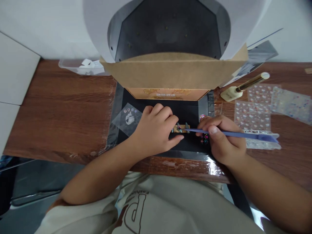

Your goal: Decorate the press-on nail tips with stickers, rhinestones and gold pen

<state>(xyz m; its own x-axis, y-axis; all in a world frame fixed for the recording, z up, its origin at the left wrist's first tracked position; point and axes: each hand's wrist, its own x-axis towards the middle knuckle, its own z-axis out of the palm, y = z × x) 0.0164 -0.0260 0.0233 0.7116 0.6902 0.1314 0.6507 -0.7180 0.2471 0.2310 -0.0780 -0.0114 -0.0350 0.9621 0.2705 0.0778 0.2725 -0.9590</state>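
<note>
My left hand [156, 130] rests on a black mat [190, 112], its fingers curled round a small wooden strip [175, 129] that carries a few nail tips [186, 126]. My right hand [223, 138] pinches a thin blue stick [241, 134] like a pen. The stick's point touches the nail tips on the strip. Tiny coloured gems [204, 139] lie on the mat just under my right fingers.
A brown cardboard box [170, 73] stands behind the mat under a white lamp hood [168, 29]. Sticker sheets [253, 113] and a gold-capped polish bottle [240, 88] lie to the right. A small clear bag [129, 118] sits left, and a clear plastic tray [80, 66] at the back left.
</note>
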